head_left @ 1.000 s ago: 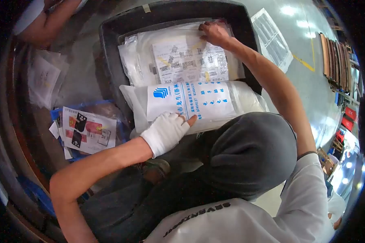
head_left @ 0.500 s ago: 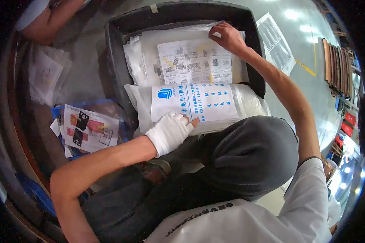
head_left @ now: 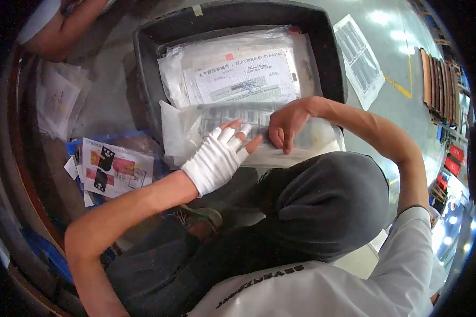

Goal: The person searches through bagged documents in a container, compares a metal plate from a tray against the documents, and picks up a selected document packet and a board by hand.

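Plastic sleeves [head_left: 238,112] in the black bin [head_left: 243,11]: turned one over, baring another printed sheet [head_left: 243,76], apparently one layer deeper. Rested left hand [head_left: 220,155], spread, on them; couldn't tell the grip of right hand [head_left: 289,125].

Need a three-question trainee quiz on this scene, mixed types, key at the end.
1. Fill in near or far: the right hand is over plastic sheets on the side of the black tub that is ____ the person's knee.

2. True or false: the paper with red patches lies outside the black tub.

3. Which hand wears the white glove?
A) right hand
B) left hand
C) neither

Key:
1. near
2. True, it lies beside the tub, to its left in the picture.
3. B, with bare fingertips showing.
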Motion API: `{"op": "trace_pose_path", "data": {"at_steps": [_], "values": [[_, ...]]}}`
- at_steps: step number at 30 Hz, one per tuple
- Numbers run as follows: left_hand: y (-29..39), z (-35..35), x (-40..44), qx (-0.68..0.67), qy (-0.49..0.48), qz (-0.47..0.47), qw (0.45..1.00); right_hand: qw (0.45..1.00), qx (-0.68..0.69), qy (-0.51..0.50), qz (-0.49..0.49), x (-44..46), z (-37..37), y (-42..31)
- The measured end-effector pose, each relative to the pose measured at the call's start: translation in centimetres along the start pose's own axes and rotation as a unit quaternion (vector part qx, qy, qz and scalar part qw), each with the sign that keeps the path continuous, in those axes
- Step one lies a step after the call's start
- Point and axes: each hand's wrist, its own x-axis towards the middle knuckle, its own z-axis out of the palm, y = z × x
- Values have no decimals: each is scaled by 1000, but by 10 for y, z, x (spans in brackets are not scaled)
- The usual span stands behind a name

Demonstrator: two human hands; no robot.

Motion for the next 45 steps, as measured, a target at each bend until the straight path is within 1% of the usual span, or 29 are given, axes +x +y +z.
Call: {"op": "trace_pose_path", "data": {"at_steps": [1, 3, 5, 7, 8, 9, 11, 12, 14, 17, 21, 23, 24, 26, 27, 28, 29, 30, 31, 33, 35, 36, 37, 38, 39, 41, 42, 43, 45], "values": [[-1, 1, -3, 11, -45, -27, 999, 999, -18, -36, 4, 3, 0, -1], [3, 2, -10, 20, -57, -38, 997, 999, 30, -40, -2, 1, 1, 0], [5, 8, -15, 9, -178, -29, 984, 989, 127, -62, -38, -3, -11, -1], [7, 10, -14, 8, -158, -11, 987, 976, -23, 213, -40, -15, -46, 1], [8, 10, -13, 9, -139, 8, 990, 896, -127, 424, 29, -14, -63, 14], [10, 5, -10, 11, -140, 10, 990, 795, -215, 566, -23, -10, -88, 46], [19, -10, 0, -39, -195, 2, 980, 564, -394, 719, 94, -9, -125, 83], [23, -11, 1, -41, -195, 8, 980, 564, -393, 720, 92, -10, -131, 90], [27, -9, -1, -41, -187, 11, 982, 648, -348, 654, 175, -8, -136, 99], [25, -6, -3, -53, -172, 8, 984, 690, -316, 609, 230, -24, -127, 63], [20, -5, -6, -61, -125, 22, 990, 695, -303, 622, 197, -29, -120, 81], [19, -5, -5, -62, -146, 17, 987, 595, -405, 690, 79, -29, -110, 85], [20, -6, -4, -63, -167, 12, 984, 595, -404, 690, 80, -29, -105, 85], [20, -8, -2, -67, -187, 8, 980, 537, -429, 726, -17, -33, -95, 78], [20, -7, -1, -72, -208, 2, 975, 538, -429, 726, -18, -37, -88, 71], [18, -5, -3, -72, -208, 1, 976, 696, -281, 661, 10, -42, -78, 63], [16, 1, -7, -70, -135, 19, 988, 818, -118, 562, 39, -46, -66, 53], [13, 3, -8, -66, -61, 37, 995, 891, -57, 447, 53, -49, -53, 38], [10, 2, -5, -66, -61, 39, 995, 944, 6, 324, 66, -49, -41, 25], [5, -7, 2, -17, 39, 50, 998, 990, 38, 132, 27, -35, -17, 10], [5, -10, 3, 12, 18, 12, 1000, 994, 25, 88, 59, -32, -2, -15], [5, -6, 2, -3, -76, -35, 996, 997, 40, 59, 7, -22, -5, 2], [4, -4, 0, -16, -169, -83, 982, 993, 86, 78, 20, -21, -17, 3], [2, -2, 4, -8, -233, -68, 970, 986, 131, 96, 32, -21, -33, 7], [3, -2, 3, -9, -233, -68, 970, 962, 1, 271, -21, -14, -54, 27], [8, -7, 3, -32, -229, -28, 972, 806, -156, 570, 37, -10, -91, 52], [12, -11, 6, -30, -229, -25, 973, 702, -302, 633, 122, -10, -108, 61], [15, -17, 10, -34, -240, -29, 970, 662, -350, 640, 171, -14, -114, 70], [18, -19, 9, -38, -252, -36, 966, 726, -319, 566, 227, -13, -130, 75]]}}
